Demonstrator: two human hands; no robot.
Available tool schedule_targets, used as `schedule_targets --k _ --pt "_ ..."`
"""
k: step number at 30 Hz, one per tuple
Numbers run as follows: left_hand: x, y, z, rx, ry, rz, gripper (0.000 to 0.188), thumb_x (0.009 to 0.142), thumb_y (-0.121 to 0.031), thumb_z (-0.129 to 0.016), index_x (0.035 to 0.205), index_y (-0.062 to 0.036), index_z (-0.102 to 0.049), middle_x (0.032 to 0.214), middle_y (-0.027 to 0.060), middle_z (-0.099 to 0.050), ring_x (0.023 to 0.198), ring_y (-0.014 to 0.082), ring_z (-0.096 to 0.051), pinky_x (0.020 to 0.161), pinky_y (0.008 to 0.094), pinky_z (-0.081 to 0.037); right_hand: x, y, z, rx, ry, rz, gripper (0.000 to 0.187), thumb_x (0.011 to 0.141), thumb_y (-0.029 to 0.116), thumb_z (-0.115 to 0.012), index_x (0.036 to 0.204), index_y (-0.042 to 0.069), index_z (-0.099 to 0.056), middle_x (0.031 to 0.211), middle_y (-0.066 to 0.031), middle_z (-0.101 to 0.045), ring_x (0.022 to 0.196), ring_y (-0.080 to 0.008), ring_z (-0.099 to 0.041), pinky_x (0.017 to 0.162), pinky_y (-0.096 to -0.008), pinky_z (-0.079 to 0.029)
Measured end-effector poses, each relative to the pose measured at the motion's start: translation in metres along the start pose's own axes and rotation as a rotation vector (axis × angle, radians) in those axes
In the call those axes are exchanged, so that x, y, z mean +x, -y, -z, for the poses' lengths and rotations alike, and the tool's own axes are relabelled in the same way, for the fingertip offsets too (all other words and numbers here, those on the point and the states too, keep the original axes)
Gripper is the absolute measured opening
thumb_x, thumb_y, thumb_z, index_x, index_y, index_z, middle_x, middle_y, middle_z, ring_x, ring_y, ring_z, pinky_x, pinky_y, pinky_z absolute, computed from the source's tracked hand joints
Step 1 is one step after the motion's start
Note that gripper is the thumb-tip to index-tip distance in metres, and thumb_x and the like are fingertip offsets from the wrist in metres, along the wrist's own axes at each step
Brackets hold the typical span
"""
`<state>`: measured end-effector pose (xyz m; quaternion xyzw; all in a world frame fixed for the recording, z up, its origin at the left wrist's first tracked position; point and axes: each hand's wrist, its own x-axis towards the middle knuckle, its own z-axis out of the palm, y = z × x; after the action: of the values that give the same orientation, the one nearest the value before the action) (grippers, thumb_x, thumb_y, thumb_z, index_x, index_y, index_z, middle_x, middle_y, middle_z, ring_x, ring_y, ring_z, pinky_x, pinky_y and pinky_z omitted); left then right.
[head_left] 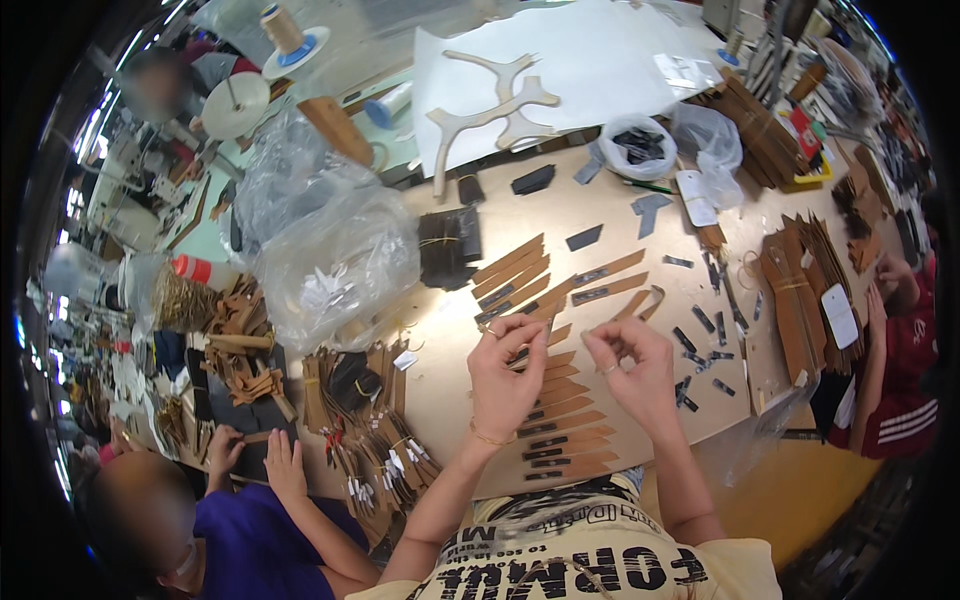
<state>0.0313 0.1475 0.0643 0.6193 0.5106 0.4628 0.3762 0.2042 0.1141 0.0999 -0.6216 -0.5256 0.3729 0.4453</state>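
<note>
My left hand [505, 375] hovers over a fanned row of brown leather strips [560, 420] with black patches, its fingertips pinching one strip's end near the row's top. My right hand [632, 375] is beside it with fingers curled together, pinching something small that I cannot make out. More brown strips [520, 270] lie fanned beyond the hands. Small black patches [700, 345] are scattered on the wooden table [440, 390] just right of my right hand.
A person in purple at the lower left rests both hands [260, 460] on dark pieces. Another person in red [900, 350] works at the right edge. Clear plastic bags [330, 250], bundled strips [390, 450], white paper with a wooden template [500, 105] and thread spools [285, 35] surround the table.
</note>
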Motion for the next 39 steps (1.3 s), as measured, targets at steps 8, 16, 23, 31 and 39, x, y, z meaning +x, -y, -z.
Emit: schedule_targets --k 8,16,23,31,39 --pt "0.001 -0.021 -0.010 0.302 0.015 -0.316 0.018 0.082 -0.001 -0.074 0.100 -0.0031 -0.074 0.100 0.0068 -0.068 0.075 0.0225 -0.067 0.067 0.0332 -0.051 0.000 0.011 -0.010 -0.094 0.024 0.114 0.014 0.095 0.008 -0.066 0.102 -0.003 -0.070 0.088 -0.0140 -0.068 0.072 -0.0269 -0.067 0.063 -0.0330 -0.053" --pt "0.001 -0.029 -0.019 0.235 0.024 -0.282 0.015 0.084 0.001 -0.072 0.098 -0.0010 -0.073 0.098 0.0080 -0.068 0.077 0.0237 -0.067 0.069 0.0323 -0.052 -0.005 0.004 -0.002 -0.254 -0.073 0.113 0.010 0.092 0.008 -0.065 0.099 0.000 -0.067 0.089 -0.0124 -0.066 0.073 -0.0312 -0.066 0.070 -0.0400 -0.053" --pt "0.005 -0.012 -0.004 0.070 -0.038 -0.129 0.013 0.090 0.004 -0.068 0.102 0.0041 -0.073 0.100 0.0118 -0.069 0.082 0.0182 -0.068 0.075 0.0286 -0.054 -0.055 -0.073 0.104 -0.451 -0.756 -0.183 0.016 0.096 0.014 -0.061 0.104 0.001 -0.067 0.096 -0.0145 -0.068 0.087 -0.0275 -0.065 0.081 -0.0376 -0.052" --pt "-0.018 0.022 0.024 0.242 -0.095 -0.097 0.015 0.087 0.001 -0.071 0.102 0.0003 -0.075 0.099 0.0107 -0.069 0.080 0.0211 -0.068 0.073 0.0295 -0.053 -0.155 -0.155 0.221 -1.253 -0.518 -1.248 0.030 0.097 0.031 -0.060 0.112 0.006 -0.069 0.106 -0.0181 -0.071 0.098 -0.0414 -0.068 0.080 -0.0501 -0.053" --pt "-0.022 0.019 0.016 0.542 -0.091 -0.383 0.024 0.080 -0.003 -0.076 0.103 -0.0060 -0.074 0.098 0.0032 -0.069 0.080 0.0182 -0.065 0.069 0.0337 -0.048 -0.037 -0.059 0.103 -0.296 -0.469 -0.147 0.030 0.097 0.007 -0.058 0.126 0.003 -0.064 0.095 -0.0102 -0.067 0.083 -0.0200 -0.064 0.074 -0.0343 -0.052"
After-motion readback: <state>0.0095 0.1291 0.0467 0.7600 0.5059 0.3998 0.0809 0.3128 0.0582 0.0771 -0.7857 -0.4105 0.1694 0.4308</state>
